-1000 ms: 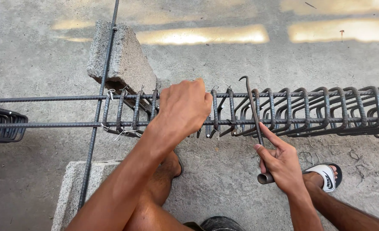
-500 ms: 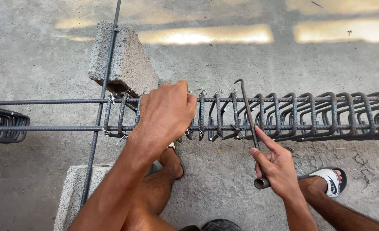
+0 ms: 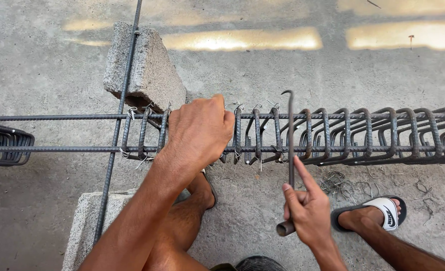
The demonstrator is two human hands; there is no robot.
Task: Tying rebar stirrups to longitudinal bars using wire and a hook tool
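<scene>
Steel hook tool [image 3: 290, 150], pinched in the right hand [image 3: 310, 213], could slip toward the left hand [image 3: 201, 131] clamped on the stirrups [image 3: 255, 134] beside it.

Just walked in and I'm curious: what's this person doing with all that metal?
A person stands over a rebar cage laid across concrete blocks. The left hand grips the cage where the steel loops are bunched. The right hand holds a hooked tying tool against it. Wire scraps lie by a sandalled foot.
</scene>
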